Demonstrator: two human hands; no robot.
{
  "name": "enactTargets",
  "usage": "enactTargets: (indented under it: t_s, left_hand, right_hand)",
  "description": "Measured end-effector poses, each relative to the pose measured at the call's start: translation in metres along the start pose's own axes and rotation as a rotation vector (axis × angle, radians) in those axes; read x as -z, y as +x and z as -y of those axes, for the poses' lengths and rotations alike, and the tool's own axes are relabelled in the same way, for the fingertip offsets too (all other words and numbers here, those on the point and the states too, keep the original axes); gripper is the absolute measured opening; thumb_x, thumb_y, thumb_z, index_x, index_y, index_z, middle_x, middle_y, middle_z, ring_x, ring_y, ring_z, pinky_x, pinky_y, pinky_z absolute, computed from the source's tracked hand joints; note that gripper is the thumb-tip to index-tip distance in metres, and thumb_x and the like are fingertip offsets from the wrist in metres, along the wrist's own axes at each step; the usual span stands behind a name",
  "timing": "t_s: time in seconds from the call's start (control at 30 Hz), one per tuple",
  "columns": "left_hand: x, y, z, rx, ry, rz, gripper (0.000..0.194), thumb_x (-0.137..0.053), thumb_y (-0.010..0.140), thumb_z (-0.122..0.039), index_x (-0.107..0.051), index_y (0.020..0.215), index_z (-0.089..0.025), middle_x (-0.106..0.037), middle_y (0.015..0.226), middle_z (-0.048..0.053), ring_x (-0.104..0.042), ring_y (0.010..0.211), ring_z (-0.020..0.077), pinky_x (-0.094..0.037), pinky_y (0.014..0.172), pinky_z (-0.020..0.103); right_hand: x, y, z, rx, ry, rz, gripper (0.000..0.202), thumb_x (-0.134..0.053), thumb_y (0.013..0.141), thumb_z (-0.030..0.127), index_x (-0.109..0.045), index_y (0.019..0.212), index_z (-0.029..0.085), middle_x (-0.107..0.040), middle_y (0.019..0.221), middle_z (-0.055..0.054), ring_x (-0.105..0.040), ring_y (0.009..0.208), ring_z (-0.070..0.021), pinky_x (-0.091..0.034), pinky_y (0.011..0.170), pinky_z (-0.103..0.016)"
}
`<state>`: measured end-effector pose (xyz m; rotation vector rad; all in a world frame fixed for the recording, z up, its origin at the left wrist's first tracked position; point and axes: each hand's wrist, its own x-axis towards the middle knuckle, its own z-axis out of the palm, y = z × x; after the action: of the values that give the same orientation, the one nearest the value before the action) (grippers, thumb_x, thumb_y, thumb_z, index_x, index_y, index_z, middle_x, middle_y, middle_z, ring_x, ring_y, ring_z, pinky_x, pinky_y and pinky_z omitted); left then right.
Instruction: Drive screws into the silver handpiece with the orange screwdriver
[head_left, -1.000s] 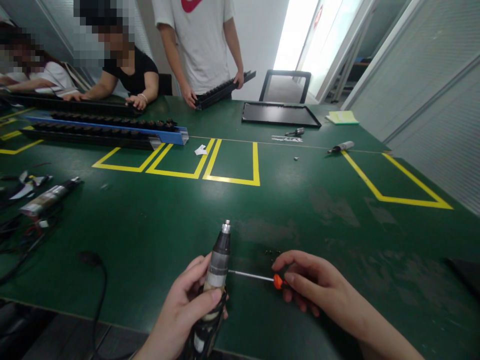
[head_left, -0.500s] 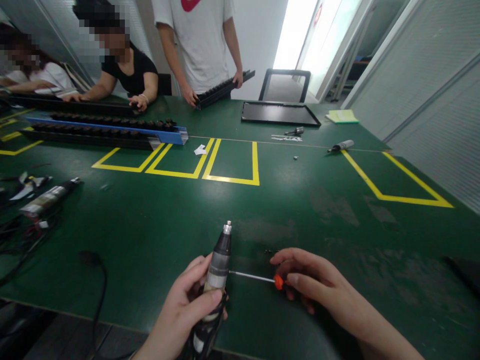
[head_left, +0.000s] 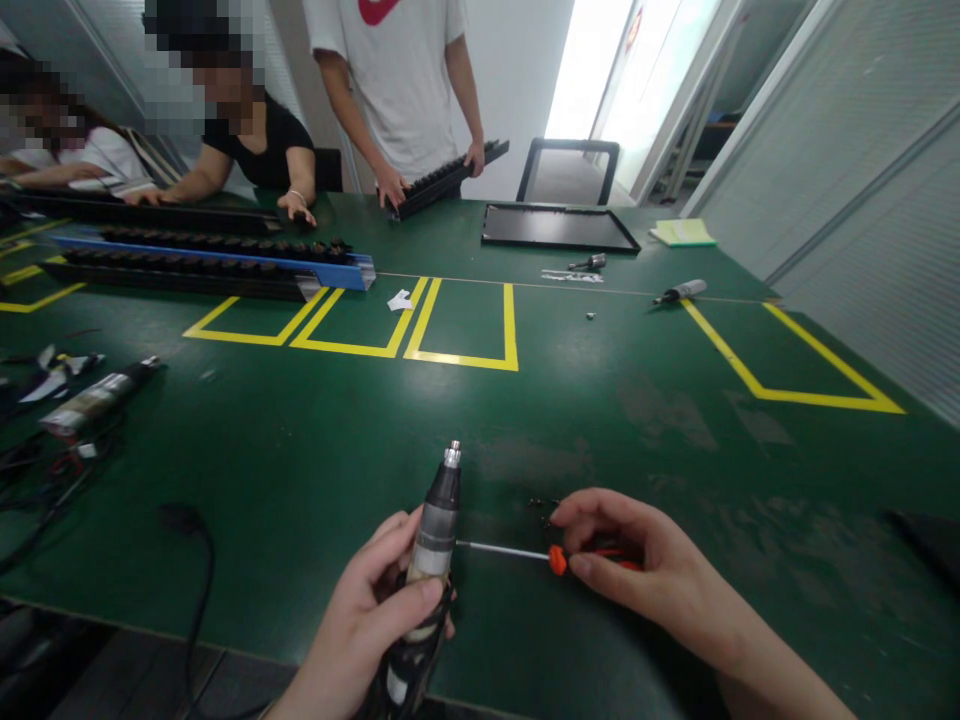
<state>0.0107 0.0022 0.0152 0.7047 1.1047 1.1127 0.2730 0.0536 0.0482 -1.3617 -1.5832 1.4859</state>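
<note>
Left hand (head_left: 379,610) wrapped around a silver-and-black power tool (head_left: 435,560) above the bench's near edge, tip pointing away, right hand (head_left: 637,560) with fingers curled around the orange-and-black handle of a screwdriver (head_left: 555,560), its shaft reaching toward the power tool, small screws (head_left: 543,502) just beyond.

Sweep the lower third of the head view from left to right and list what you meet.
Black wires, dark cable plug, left hand holding a black-and-silver tool, screwdriver's metal shaft, right hand, black object at the right edge.
</note>
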Motion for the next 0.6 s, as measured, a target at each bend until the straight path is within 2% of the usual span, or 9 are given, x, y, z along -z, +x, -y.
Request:
enactTargets:
  t_s: [0.13,0.2,0.3,0.37,0.43,0.5,0.6]
  left_hand:
    - [-0.0006,-0.0003,0.0001,-0.001,-0.001,-0.008,0.045,-0.088,0.071,-0.035,-0.082,0.114,-0.023,-0.060,0.087,0.002,-0.066,0.063,0.0176,-0.058,0.055,0.028]
    - [-0.0008,-0.0003,-0.0001,-0.002,-0.006,-0.014,0.044,-0.089,0.071,-0.035,-0.082,0.113,-0.024,-0.059,0.088,0.001,-0.066,0.064,0.0175,-0.059,0.056,0.028]
    - [-0.0009,0.0000,-0.0005,-0.005,0.000,-0.003,0.044,-0.088,0.071,-0.034,-0.082,0.113,-0.023,-0.058,0.087,0.001,-0.064,0.064,0.0173,-0.059,0.056,0.029]
    - [-0.0008,0.0001,-0.0007,-0.008,0.011,0.007,0.044,-0.088,0.072,-0.035,-0.082,0.113,-0.022,-0.058,0.087,0.001,-0.063,0.064,0.0174,-0.059,0.056,0.029]
    - [-0.0006,0.0001,-0.0007,-0.006,0.010,0.001,0.044,-0.088,0.072,-0.035,-0.082,0.113,-0.022,-0.058,0.088,0.002,-0.064,0.065,0.0179,-0.059,0.056,0.029]
    - [-0.0006,-0.0001,-0.0004,-0.001,0.006,-0.008,0.045,-0.089,0.071,-0.036,-0.082,0.113,-0.022,-0.059,0.089,0.002,-0.064,0.065,0.0179,-0.060,0.056,0.029]
    - [-0.0008,-0.0003,0.0000,-0.001,-0.007,-0.013,0.046,-0.090,0.070,-0.035,-0.082,0.113,-0.022,-0.060,0.088,0.002,-0.064,0.065,0.0175,-0.059,0.056,0.028]
  right_hand:
    - [-0.0010,-0.0006,0.0009,-0.014,-0.007,0.002,0.027,-0.078,0.070,0.021,-0.070,0.096,0.019,-0.069,0.084,-0.002,-0.067,0.078,-0.0192,-0.055,0.076,-0.033]
    - [-0.0018,-0.0014,0.0010,-0.015,-0.014,0.005,0.027,-0.078,0.072,0.023,-0.071,0.098,0.019,-0.070,0.086,-0.003,-0.067,0.080,-0.0196,-0.055,0.077,-0.032]
    - [-0.0033,-0.0020,0.0005,-0.064,0.019,0.031,0.025,-0.072,0.082,0.035,-0.071,0.101,0.018,-0.071,0.085,-0.004,-0.065,0.073,-0.0174,-0.051,0.059,-0.025]
    - [-0.0043,-0.0016,0.0003,-0.167,0.055,0.062,0.027,-0.064,0.088,0.042,-0.069,0.099,0.017,-0.071,0.078,-0.004,-0.061,0.062,-0.0145,-0.040,0.046,-0.020]
    - [-0.0051,-0.0010,0.0006,-0.243,0.059,0.089,0.027,-0.060,0.090,0.042,-0.067,0.096,0.017,-0.067,0.067,-0.001,-0.054,0.052,-0.0117,-0.033,0.042,-0.019]
    - [-0.0050,-0.0007,0.0012,-0.224,0.036,0.103,0.024,-0.063,0.088,0.040,-0.067,0.095,0.017,-0.063,0.061,0.002,-0.052,0.050,-0.0108,-0.034,0.044,-0.020]
    - [-0.0034,-0.0011,0.0020,-0.094,-0.003,0.069,0.023,-0.069,0.084,0.036,-0.068,0.098,0.017,-0.064,0.065,0.002,-0.056,0.058,-0.0135,-0.042,0.053,-0.024]
